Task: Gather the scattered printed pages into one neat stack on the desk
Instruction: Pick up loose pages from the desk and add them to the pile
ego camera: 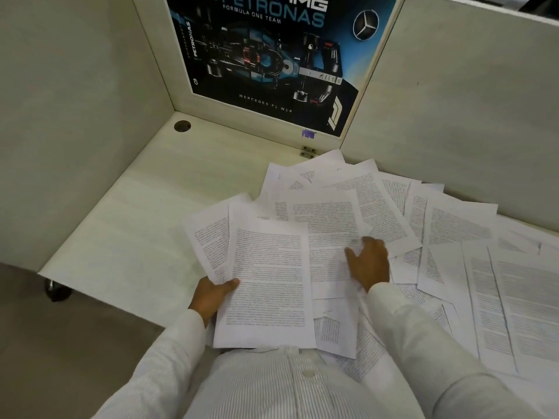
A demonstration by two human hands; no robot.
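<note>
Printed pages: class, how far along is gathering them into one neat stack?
Done: a few sheets collected into a loose bundle. In hand: the left hand grips that bundle while the right hand presses on another page. Left: most pages lie fanned across the desk; no squared stack yet.

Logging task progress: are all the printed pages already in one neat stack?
No: many loose pages lie fanned across the desk, and the left hand grips only a few sheets.
</note>
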